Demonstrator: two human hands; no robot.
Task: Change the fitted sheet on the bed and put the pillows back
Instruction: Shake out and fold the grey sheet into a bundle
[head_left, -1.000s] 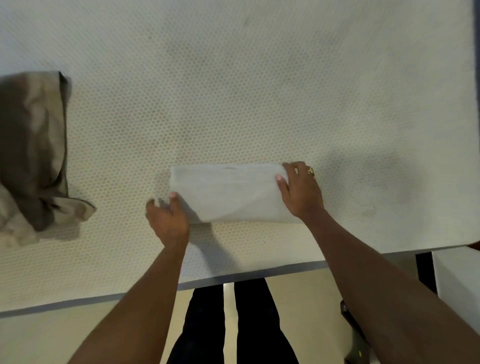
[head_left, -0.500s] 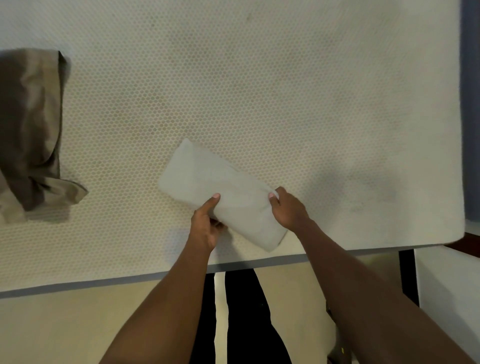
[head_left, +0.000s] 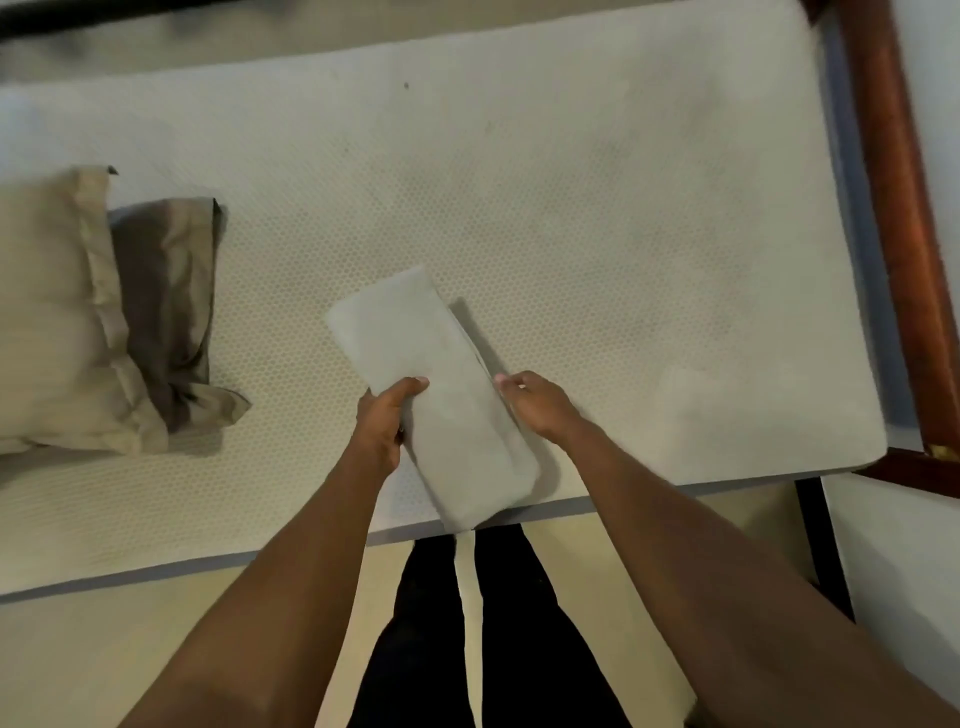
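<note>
A folded pale grey fitted sheet (head_left: 434, 384) lies slantwise on the bare mattress (head_left: 597, 208), its near end reaching the mattress's front edge. My left hand (head_left: 382, 421) grips the sheet's left side, thumb on top. My right hand (head_left: 540, 402) pinches the sheet's right edge. A beige pillow (head_left: 49, 312) rests on the mattress at the far left, with a brown-and-beige pillowcase or second pillow (head_left: 166, 306) tucked against it.
A reddish wooden bed frame rail (head_left: 904, 218) runs along the mattress's right end. A dark metal leg (head_left: 826, 545) and a white surface (head_left: 904, 571) stand at the lower right. I stand on beige floor (head_left: 104, 649) at the front edge.
The folded sheet has turned further from lying crosswise to nearly lengthwise. Both hands shifted along it. The view pulled back, showing the pillow and the bed frame.
</note>
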